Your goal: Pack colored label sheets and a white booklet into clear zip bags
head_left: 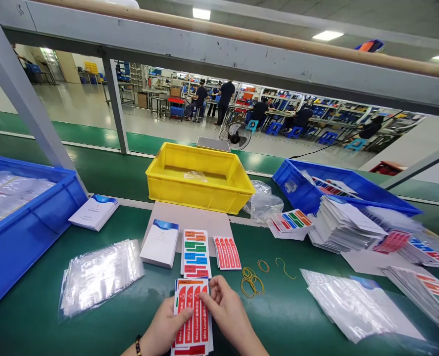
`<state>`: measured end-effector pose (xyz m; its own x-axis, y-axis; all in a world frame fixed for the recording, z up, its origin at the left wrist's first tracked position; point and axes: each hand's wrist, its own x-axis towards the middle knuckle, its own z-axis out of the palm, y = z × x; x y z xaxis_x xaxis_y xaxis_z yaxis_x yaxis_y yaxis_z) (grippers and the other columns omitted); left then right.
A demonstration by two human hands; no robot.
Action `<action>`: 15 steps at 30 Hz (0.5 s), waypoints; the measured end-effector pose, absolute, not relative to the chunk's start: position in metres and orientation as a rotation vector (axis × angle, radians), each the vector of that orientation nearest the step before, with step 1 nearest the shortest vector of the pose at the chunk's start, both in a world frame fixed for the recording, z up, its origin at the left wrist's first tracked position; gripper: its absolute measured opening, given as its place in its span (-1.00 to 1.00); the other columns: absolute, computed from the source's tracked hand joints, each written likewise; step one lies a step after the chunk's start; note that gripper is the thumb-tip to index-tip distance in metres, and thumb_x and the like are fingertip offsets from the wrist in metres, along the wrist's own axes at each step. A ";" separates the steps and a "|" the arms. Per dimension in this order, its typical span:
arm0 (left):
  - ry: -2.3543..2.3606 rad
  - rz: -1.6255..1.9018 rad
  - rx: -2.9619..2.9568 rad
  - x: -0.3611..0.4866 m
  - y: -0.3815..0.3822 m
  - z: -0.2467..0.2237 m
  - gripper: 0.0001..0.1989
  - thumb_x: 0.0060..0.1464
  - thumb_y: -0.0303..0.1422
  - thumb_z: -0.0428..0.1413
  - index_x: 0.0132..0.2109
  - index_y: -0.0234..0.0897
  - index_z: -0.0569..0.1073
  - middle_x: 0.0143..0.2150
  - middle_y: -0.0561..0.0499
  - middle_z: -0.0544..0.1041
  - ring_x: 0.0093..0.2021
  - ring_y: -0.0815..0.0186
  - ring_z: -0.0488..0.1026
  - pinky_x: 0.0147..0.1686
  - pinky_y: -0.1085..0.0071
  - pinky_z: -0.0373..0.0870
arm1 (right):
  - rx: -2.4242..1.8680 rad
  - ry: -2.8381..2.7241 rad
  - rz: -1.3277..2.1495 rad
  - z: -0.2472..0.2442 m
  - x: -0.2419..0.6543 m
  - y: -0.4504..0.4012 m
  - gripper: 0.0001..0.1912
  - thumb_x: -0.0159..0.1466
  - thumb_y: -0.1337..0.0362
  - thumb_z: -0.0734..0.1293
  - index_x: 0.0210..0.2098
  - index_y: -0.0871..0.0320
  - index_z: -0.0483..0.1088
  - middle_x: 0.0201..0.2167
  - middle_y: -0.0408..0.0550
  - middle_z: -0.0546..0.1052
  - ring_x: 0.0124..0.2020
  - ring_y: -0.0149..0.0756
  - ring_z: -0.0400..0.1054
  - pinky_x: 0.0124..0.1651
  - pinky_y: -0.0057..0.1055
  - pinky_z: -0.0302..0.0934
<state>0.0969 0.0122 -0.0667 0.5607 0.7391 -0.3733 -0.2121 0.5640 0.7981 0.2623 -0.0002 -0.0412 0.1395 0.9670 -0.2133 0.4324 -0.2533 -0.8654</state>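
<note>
My left hand (pixel 166 324), with a dark bead bracelet at the wrist, grips the left side of a small stack of label sheets (pixel 191 316). A red sheet printed with Max Level and Min Level strips lies on top, over a multicoloured sheet. My right hand (pixel 228 306) pinches the stack's upper right edge, thumb on the red sheet. Just beyond lie a pile of multicoloured label sheets (pixel 196 252) and a pile of red label sheets (pixel 227 253). Left of these is a stack of white booklets (pixel 161 242) with blue tops.
A yellow bin (pixel 200 195) stands at the back, between a blue bin (pixel 29 217) and another blue bin (pixel 297 190). Clear plastic bags (pixel 102 274) lie left, rubber bands (pixel 252 283) right. Filled bags (pixel 349 306) and paper stacks (pixel 345 222) crowd the right side. People work beyond.
</note>
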 end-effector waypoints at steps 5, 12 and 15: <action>0.763 0.564 1.097 0.086 0.014 -0.048 -0.57 -0.05 -0.05 0.13 -0.24 -0.37 0.45 -0.38 -0.09 0.56 -0.37 0.22 0.49 -0.35 0.35 0.40 | -1.181 -1.116 1.610 -0.025 0.273 -0.001 -0.62 0.03 0.03 0.41 -0.31 0.18 0.35 -0.41 -0.07 0.50 -0.40 -0.27 0.41 -0.30 -0.37 0.27; 0.833 0.623 2.232 0.066 0.019 -0.003 -0.89 0.03 -0.48 0.00 -0.31 -0.25 0.41 -0.43 0.00 0.47 -0.41 0.28 0.36 -0.38 0.40 0.33 | -1.067 -0.834 1.099 0.011 0.302 0.006 -0.78 0.05 0.16 0.45 -0.37 0.16 0.48 -0.45 -0.03 0.55 -0.43 -0.26 0.43 -0.38 -0.37 0.32; 0.661 0.680 2.497 0.065 0.019 0.010 -0.79 0.06 -0.56 -0.08 -0.39 -0.25 0.40 -0.46 0.00 0.44 -0.40 0.29 0.34 -0.39 0.41 0.31 | -0.975 -0.799 1.035 0.022 0.294 0.009 -0.79 0.08 0.16 0.43 -0.33 0.12 0.49 -0.43 -0.03 0.56 -0.47 -0.26 0.43 -0.42 -0.36 0.34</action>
<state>0.0652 0.0194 0.0095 0.7617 0.5529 0.3377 0.3219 -0.7753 0.5434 0.2937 0.0093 0.0219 0.3184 0.9440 0.0869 -0.3231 0.1943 -0.9262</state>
